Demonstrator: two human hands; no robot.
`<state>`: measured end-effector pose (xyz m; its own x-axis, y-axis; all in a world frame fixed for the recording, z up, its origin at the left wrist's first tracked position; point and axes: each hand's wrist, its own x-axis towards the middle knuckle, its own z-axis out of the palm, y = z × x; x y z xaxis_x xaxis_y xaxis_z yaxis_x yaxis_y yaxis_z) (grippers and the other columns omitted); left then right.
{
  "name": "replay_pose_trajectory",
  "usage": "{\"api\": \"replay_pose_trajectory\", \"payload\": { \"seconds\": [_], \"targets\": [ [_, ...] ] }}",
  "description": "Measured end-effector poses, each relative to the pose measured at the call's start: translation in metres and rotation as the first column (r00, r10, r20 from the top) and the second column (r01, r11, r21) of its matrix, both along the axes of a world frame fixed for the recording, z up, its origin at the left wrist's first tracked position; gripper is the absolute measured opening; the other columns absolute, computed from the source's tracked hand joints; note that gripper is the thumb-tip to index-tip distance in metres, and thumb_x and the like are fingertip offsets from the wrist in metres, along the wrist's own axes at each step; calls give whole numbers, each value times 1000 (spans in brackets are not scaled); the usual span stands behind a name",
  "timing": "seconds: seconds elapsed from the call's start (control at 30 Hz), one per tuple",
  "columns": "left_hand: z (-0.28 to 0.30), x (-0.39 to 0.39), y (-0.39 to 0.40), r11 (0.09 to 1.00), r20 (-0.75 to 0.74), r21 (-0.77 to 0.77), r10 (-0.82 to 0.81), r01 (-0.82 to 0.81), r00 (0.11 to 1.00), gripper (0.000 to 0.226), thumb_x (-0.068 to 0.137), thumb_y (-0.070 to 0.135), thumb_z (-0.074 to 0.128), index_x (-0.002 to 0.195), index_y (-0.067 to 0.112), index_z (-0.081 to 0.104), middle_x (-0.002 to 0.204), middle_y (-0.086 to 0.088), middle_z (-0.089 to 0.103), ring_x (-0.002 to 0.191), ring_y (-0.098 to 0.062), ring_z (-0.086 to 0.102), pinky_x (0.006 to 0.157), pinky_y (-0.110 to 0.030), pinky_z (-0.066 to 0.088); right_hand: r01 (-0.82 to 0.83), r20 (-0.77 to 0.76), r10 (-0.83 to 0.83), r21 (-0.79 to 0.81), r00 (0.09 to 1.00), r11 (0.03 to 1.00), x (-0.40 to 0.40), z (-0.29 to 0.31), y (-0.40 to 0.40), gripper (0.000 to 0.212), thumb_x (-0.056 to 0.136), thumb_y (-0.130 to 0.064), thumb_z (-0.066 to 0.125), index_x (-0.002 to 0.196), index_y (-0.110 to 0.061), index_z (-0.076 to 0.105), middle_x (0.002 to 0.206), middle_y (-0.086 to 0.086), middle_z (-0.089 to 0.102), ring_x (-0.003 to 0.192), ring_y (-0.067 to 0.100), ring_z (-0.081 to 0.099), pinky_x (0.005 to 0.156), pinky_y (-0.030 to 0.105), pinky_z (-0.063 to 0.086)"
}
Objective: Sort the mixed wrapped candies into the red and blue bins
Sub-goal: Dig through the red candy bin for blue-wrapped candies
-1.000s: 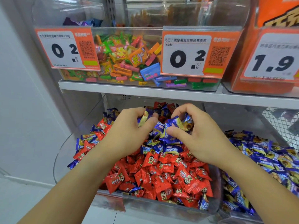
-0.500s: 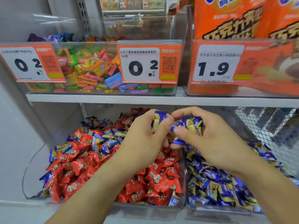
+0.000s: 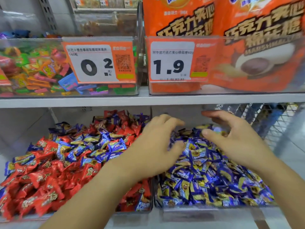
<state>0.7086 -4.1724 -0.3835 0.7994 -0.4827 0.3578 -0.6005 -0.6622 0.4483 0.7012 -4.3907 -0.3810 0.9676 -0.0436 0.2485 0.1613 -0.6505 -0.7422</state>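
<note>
Head view, shop shelving. Lower shelf, left half of the frame: a clear bin [image 3: 132,214] heaped with red-wrapped candies [image 3: 41,182], with blue-wrapped candies [image 3: 99,146] mixed through its upper layer. Lower right: a second clear bin [image 3: 214,210], just beside the first, filled with blue-and-gold wrapped candies [image 3: 214,179]. Centre of the frame: the left hand [image 3: 158,146] reaches across the divider between the two bins, fingers spread and loosely extended above the blue pile; motion blur hides whether the fingertips touch any wrapper, and nothing is visibly held. Right of centre: the right hand [image 3: 234,139] hovers over the rear of the blue pile, fingers straight and parted, thumb apart, holding nothing. Both forearms enter from the bottom edge.

Upper shelf [image 3: 148,98]: at upper left, a clear box of multicoloured small sweets [image 3: 33,71] carrying an orange price tag [image 3: 99,61] reading 0.2; at upper right, a clear holder with a price tag [image 3: 171,61] reading 1.9 in front of large orange snack bags [image 3: 247,30]. Right edge, behind the blue pile: a wire mesh panel [image 3: 272,119].
</note>
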Motion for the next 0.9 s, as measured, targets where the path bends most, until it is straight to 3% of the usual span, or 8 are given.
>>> {"api": "replay_pose_trajectory", "payload": {
  "seconds": [0.1,0.2,0.27,0.4,0.53,0.67,0.8,0.9],
  "targets": [
    [5,-4,35,992,85,31,122,-125,989,23,90,22,57,111,25,65,110,7,55,110,-10,46,91,-13,27,19,-9,-22,-238,1000,971,-1,3,7,40,88,-36,69,127,-39,59,128,-6,57,118,9,56,91,18,35],
    [11,-8,80,950,70,194,236,-245,969,28,92,25,57,119,29,61,108,12,53,105,-7,43,84,-15,26,-80,49,89,-168,995,983,-9,11,35,15,90,-31,68,103,-39,68,104,-22,68,96,-7,61,77,10,41],
    [10,-10,111,892,36,333,313,-306,949,34,92,32,58,126,33,56,111,13,48,106,-9,42,85,-20,30,-191,88,199,-87,976,978,-17,15,64,12,90,-26,68,91,-37,71,84,-23,69,83,-7,63,70,7,45],
    [5,-15,153,799,-43,509,394,-319,918,44,89,47,63,131,38,54,118,9,50,110,-14,48,88,-28,41,-419,183,452,-192,873,888,-25,15,128,9,92,-22,67,96,-29,71,87,-15,64,84,-1,57,74,9,41],
    [-3,-12,164,833,-47,464,362,-301,931,38,86,44,71,122,35,65,99,12,49,85,-8,46,75,-21,33,-446,144,537,-405,831,798,1,2,175,19,96,-30,59,115,-25,63,108,-8,58,104,8,50,93,26,41],
    [-7,-9,166,865,-39,418,322,-278,946,34,86,40,72,119,31,69,93,13,45,79,-6,42,75,-18,33,-422,-81,490,-641,868,641,26,-10,189,43,94,-45,59,131,-25,55,125,-1,52,118,22,43,103,40,40],
    [-6,-10,170,888,-55,365,322,-281,945,41,83,43,75,120,29,67,80,21,41,68,-1,44,67,-12,32,-456,-139,488,-634,862,625,29,-10,194,43,92,-45,65,132,-29,59,117,-3,50,114,20,49,102,38,41],
    [-6,-10,168,905,-111,350,296,-242,949,54,78,44,78,128,30,62,92,19,50,73,0,48,68,-16,36,-493,-183,494,-608,850,622,32,-6,193,49,87,-48,71,131,-30,59,112,-5,51,110,17,51,98,33,42]
  ]
}}
